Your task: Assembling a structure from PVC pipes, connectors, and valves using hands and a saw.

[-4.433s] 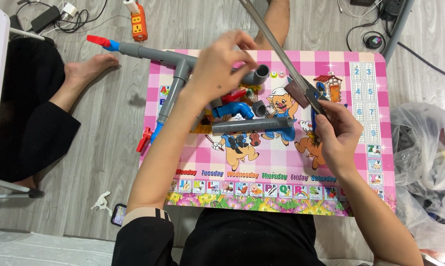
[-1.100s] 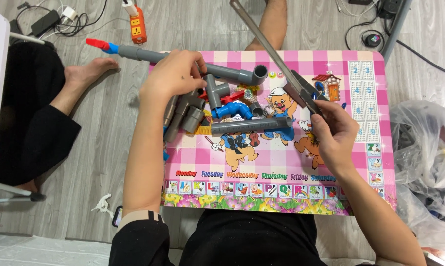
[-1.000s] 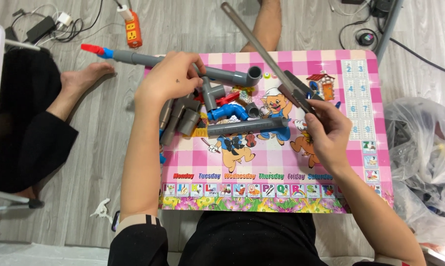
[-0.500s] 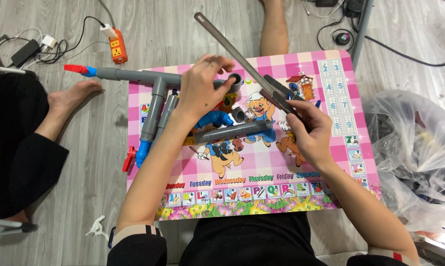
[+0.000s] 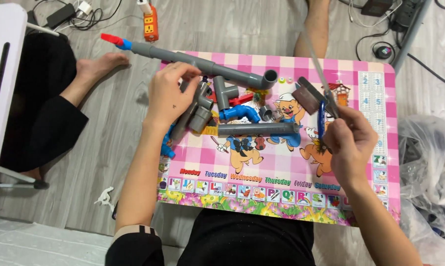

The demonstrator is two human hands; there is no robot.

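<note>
Left hand (image 5: 171,96) now on long pipe (image 5: 203,66)

left hand (image 5: 169,96) palm down, fingers curled, right hand (image 5: 349,140) fisted

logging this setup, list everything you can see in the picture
table: one, pink check with cartoon print, centre
long pipe: one, grey, elbow at right end, across table's top left
valve: one, red and blue, on long pipe's left end, over floor
short pipe: one, grey, lying mid-table
tee: one, grey, under long pipe
blue fitting: one, above short pipe
power strip: one, orange, floor top left
bag: one, clear plastic, floor right
foot: one, another person's, floor left
left hand: on grey pipes
right hand: holds saw
</note>
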